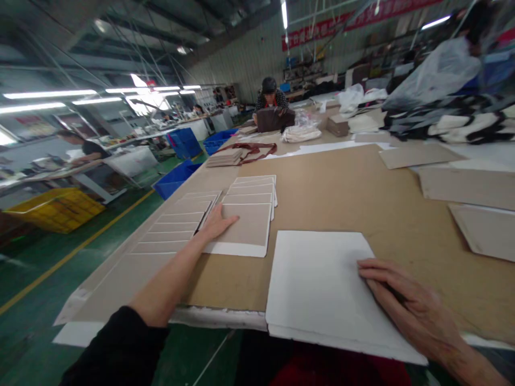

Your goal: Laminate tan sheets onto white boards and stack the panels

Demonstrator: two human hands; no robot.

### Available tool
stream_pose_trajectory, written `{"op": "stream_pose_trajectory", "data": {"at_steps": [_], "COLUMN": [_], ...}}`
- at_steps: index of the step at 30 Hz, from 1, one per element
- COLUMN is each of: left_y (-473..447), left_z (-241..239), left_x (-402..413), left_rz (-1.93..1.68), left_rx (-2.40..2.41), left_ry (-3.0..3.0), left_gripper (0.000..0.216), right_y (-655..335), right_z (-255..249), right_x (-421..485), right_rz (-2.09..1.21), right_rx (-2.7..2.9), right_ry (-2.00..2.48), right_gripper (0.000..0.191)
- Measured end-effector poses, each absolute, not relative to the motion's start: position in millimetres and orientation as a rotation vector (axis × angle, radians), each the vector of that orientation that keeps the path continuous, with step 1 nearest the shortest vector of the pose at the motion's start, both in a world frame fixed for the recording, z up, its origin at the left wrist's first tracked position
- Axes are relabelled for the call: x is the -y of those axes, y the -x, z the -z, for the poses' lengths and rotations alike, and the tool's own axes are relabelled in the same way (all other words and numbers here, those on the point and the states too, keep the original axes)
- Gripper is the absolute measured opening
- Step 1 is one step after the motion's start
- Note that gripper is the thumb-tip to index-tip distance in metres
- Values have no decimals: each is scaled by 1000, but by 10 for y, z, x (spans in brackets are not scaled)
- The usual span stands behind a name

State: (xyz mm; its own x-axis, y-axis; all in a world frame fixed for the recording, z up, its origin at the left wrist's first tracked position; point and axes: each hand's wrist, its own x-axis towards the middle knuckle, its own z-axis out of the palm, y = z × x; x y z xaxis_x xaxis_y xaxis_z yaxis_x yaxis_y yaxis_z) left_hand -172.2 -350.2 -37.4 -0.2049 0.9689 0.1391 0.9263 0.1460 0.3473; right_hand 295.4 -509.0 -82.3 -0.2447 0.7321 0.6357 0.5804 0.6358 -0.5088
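My left hand (217,224) lies on the front panel of a fanned row of beige panels with white edges (249,222), thumb spread away from the fingers. The fingertips are near the left edge of that panel. Close to the table's front edge is a stack of white sheets (317,284), overhanging slightly toward me. Across its right side rests my right hand (414,305), fingers stretched out and touching the top sheet near its edge; its thumb is hidden. Left of my left hand, another overlapping row of beige panels (169,228) runs along the table's left edge.
Beige panels (470,187) lie at the right of the brown table (322,193). Brown straps (257,151), a small panel stack (225,157) and dark cloth pieces (438,115) are farther back. A co-worker (269,99) is at the far end. Blue bins (177,177) stand on the left floor.
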Motion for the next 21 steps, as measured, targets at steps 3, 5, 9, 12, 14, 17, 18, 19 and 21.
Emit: {"op": "stream_pose_trajectory", "data": {"at_steps": [3, 5, 9, 12, 14, 17, 18, 19, 21], "left_y": [1682, 1585, 1159, 755, 537, 346, 321, 315, 349], "left_z": [362, 316, 230, 245, 309, 445, 489, 531, 607], "left_x": [3518, 3613, 4081, 4515, 4711, 4789, 4772, 4745, 4676], "left_rz": [-633, -704, -775, -767, -713, -700, -723, -756, -839], "left_rx": [-2327, -2329, -2062, -1486, -1269, -1164, -1155, -1147, -1123], "left_ry": [-1941, -2000, -2284, -2672, -2792, -2877, -2888, -2895, -2908], "left_gripper": [76, 72, 61, 52, 52, 53, 52, 51, 48], "right_y": [-2999, -3101, -3347, -3445, -3459, -3459, -3466, -3483, -3551], "right_z": [735, 713, 711, 734, 717, 572, 491, 401, 227], "right_x": [5130, 5163, 5237, 5252, 5210, 5040, 4955, 4855, 4602], "right_rz": [-243, -252, -231, -232, -234, -206, -192, -175, -132], "right_rx": [1782, 1668, 1570, 1611, 1650, 1743, 1791, 1859, 2015], "right_ry": [1111, 1171, 1293, 1328, 1325, 1303, 1298, 1313, 1411], "right_gripper": [16, 16, 17, 18, 19, 21, 22, 23, 25]}}
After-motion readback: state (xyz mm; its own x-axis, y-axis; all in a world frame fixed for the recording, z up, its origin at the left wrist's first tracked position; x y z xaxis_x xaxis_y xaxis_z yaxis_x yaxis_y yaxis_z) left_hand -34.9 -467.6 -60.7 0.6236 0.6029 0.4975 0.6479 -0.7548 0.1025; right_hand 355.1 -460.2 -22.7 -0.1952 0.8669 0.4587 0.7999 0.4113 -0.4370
